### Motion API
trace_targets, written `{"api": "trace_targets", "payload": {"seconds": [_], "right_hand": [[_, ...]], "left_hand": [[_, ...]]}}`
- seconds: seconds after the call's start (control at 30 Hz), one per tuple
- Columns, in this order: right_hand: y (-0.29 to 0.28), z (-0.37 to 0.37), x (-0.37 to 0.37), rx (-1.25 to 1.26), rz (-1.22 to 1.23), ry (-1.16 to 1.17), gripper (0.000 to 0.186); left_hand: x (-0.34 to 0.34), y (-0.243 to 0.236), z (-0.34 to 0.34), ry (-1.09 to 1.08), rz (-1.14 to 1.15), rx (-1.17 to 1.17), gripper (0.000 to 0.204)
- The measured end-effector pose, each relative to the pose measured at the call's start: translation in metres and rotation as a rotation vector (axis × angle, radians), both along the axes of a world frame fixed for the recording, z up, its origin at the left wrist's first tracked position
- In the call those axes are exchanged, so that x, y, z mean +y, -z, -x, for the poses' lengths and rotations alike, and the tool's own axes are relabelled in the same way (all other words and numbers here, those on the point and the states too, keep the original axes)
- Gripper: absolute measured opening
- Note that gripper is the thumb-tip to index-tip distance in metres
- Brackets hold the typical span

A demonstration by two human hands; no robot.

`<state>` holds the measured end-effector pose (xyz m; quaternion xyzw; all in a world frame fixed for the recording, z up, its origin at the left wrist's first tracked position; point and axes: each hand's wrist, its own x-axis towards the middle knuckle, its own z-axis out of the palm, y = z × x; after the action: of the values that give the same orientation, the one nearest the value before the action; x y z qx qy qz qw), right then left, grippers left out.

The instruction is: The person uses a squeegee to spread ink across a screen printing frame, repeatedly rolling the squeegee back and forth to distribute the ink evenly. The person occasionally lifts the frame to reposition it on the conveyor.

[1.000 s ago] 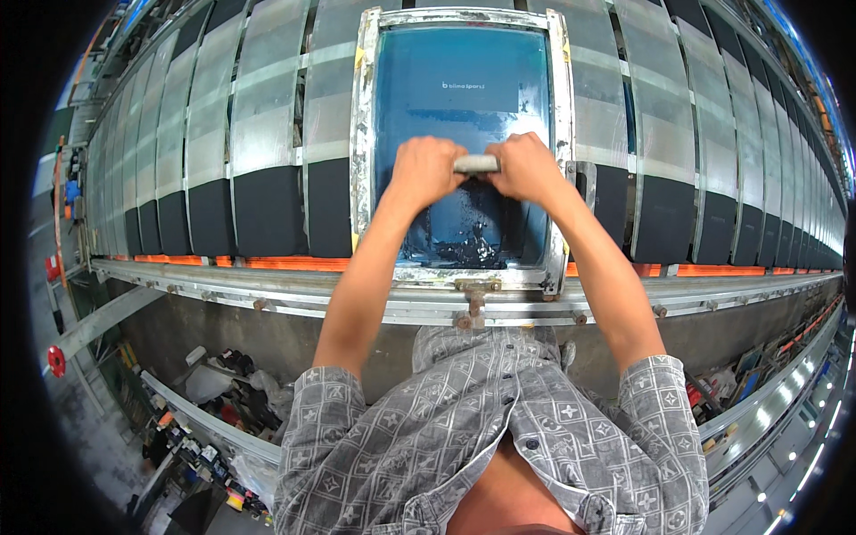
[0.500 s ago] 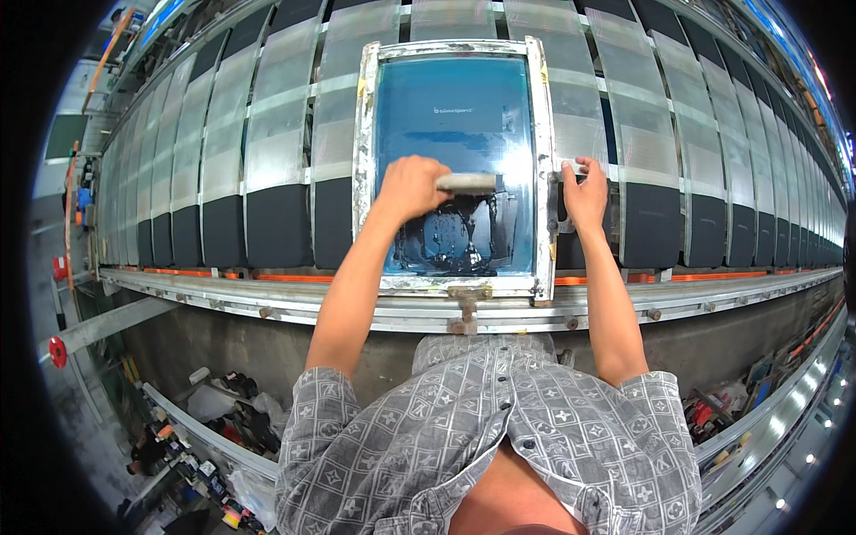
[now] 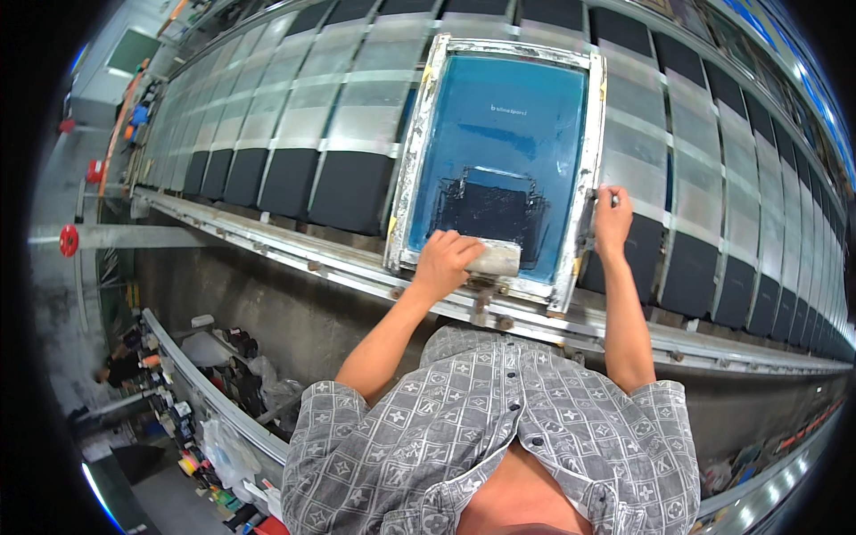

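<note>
A screen-printing frame (image 3: 411,147) with a worn, whitish rim and blue mesh (image 3: 513,80) lies in front of me. My left hand (image 3: 443,265) is closed round a pale squeegee (image 3: 496,259), which is down at the near end of the mesh. Behind the squeegee spreads a dark patch of black ink (image 3: 489,209) with ragged edges. My right hand (image 3: 613,221) is beside the frame's right rim, near a dark bracket (image 3: 588,218). Its fingers are curled together, and what they grip is mostly hidden.
A long row of printing boards (image 3: 361,120) with dark pieces of fabric (image 3: 352,187) runs left and right under the frame. A metal rail (image 3: 294,259) crosses between me and the boards. At lower left are a red round knob (image 3: 69,240) and plastic bags (image 3: 227,459).
My left hand has drawn the squeegee toward me, from mid-mesh to the near end. The right hand's fingers have curled closer together. The whole view has tilted.
</note>
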<state>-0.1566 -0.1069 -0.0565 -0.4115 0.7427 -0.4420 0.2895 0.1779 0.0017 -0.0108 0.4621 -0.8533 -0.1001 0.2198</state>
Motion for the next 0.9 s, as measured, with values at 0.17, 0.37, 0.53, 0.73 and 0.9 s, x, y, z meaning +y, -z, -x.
{"api": "trace_targets", "payload": {"seconds": [0.17, 0.37, 0.53, 0.73, 0.9], "right_hand": [[0.036, -0.108, -0.001, -0.127, 0.049, -0.023, 0.026], [0.045, -0.141, -0.007, -0.052, -0.017, -0.006, 0.029], [0.049, -0.144, -0.015, 0.074, -0.092, 0.0, 0.03], [0.029, -0.148, -0.022, 0.338, -0.259, -0.063, 0.031], [-0.065, -0.212, -0.056, 0.113, -0.092, -0.781, 0.038]], "left_hand": [[-0.029, -0.008, -0.103, -0.047, -0.074, -0.105, 0.028], [-0.046, -0.001, -0.141, -0.017, -0.183, -0.061, 0.025], [-0.049, 0.016, -0.143, 0.021, -0.195, -0.098, 0.02], [-0.107, -0.008, -0.155, 0.142, -0.504, -0.213, 0.029], [-0.181, -0.005, -0.152, 0.079, -0.331, -0.204, 0.025]]}}
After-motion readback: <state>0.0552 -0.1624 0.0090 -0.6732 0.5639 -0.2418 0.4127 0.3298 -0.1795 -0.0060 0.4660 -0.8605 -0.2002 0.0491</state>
